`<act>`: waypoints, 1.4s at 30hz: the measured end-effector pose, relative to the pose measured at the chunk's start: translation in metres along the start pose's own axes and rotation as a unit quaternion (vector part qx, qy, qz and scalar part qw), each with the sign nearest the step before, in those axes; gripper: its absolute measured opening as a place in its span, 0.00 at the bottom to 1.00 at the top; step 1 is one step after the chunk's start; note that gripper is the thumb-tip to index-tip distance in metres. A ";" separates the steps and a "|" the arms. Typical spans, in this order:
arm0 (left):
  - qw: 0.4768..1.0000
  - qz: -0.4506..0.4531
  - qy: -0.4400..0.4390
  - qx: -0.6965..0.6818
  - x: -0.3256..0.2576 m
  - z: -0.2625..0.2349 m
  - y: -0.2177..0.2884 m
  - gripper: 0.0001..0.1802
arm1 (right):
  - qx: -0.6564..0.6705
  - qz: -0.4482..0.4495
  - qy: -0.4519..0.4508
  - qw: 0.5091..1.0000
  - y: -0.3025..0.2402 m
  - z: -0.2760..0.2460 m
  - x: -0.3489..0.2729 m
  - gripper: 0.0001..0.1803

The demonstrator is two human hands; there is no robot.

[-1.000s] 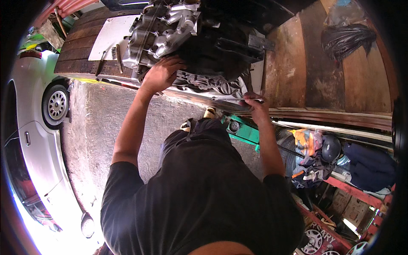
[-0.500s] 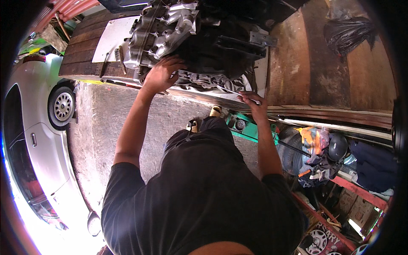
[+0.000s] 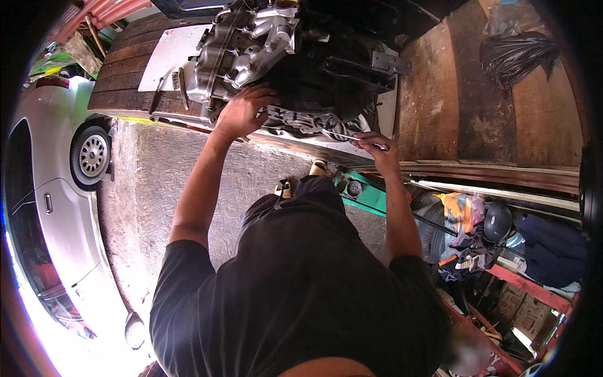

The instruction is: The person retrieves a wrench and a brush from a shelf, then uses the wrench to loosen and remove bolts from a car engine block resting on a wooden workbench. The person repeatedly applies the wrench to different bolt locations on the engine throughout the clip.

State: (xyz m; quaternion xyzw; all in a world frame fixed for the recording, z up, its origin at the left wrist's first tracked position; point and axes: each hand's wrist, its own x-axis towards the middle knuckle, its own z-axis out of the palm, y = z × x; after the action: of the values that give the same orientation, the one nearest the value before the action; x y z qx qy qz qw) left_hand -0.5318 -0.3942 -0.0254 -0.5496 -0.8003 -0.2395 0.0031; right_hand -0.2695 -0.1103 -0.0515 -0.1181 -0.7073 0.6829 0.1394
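"Item 1, pls?"
"R hand [image 3: 379, 149]: fingers closed round slim metal tool [image 3: 341, 135], far end pointing L to engine's [image 3: 264, 53] near edge."
"Item 2?"
"L hand [image 3: 246, 113]: at engine's near side, fingers slightly bent. Too dark on my feed, can't tell if they grip anything."
"Engine loc.?"
"I have it on wooden bench [image 3: 125, 55], silver & blk. Also: brush [image 3: 183, 89], just L of engine; blk plastic bag [image 3: 521, 56], well R."

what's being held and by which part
The right hand holds a slim metal tool by its near end; the left hand is at the engine, its grip unclear.
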 end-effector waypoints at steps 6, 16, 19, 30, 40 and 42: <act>1.000 0.006 0.006 0.002 -0.001 0.002 -0.002 0.22 | 0.018 0.009 -0.015 1.000 -0.008 -0.002 0.007 0.07; 1.000 0.005 -0.008 -0.024 0.000 -0.001 0.000 0.22 | 0.046 0.063 0.023 0.997 -0.010 -0.001 0.008 0.06; 1.000 0.016 0.013 -0.009 0.000 0.001 -0.002 0.21 | -0.049 0.024 0.018 0.998 -0.010 -0.004 0.013 0.06; 1.000 -0.002 0.002 -0.015 -0.004 0.002 -0.001 0.21 | -0.471 -0.070 -0.194 0.857 -0.103 0.078 0.064 0.07; 1.000 0.006 0.010 -0.027 -0.002 0.000 -0.003 0.21 | -0.552 -0.136 -0.256 0.781 -0.092 0.134 0.088 0.13; 0.999 0.007 0.012 -0.029 -0.001 0.001 -0.002 0.21 | -0.498 -0.134 -0.211 0.830 -0.094 0.114 0.079 0.11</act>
State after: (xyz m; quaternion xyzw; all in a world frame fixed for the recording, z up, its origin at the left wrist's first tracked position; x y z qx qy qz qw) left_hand -0.5333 -0.3948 -0.0274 -0.5524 -0.7890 -0.2689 -0.0019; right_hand -0.3822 -0.1924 0.0420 0.0711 -0.9726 0.2211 -0.0011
